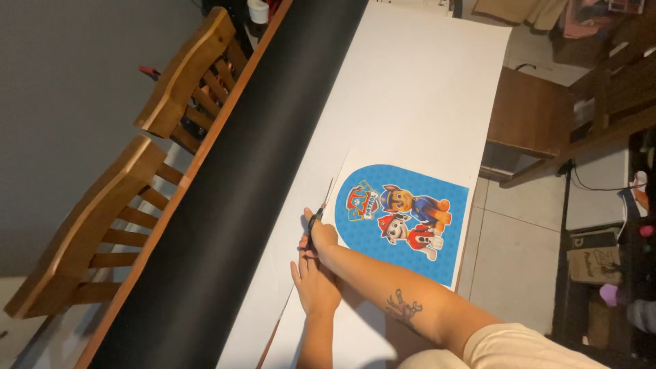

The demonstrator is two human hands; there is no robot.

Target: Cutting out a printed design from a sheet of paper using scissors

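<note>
A white board (410, 89) covers the long table (225, 205), running away from me beside two wooden chairs (137, 171). Near my end of it sits a blue arched print (403, 219) of cartoon dogs, its rounded top pointing up the board. My right hand (320, 236) is clenched through the handles of black scissors (321, 208), blades slightly parted at the print's left edge. My left hand (313, 283) lies flat, fingers spread, pressing the board just below.
</note>
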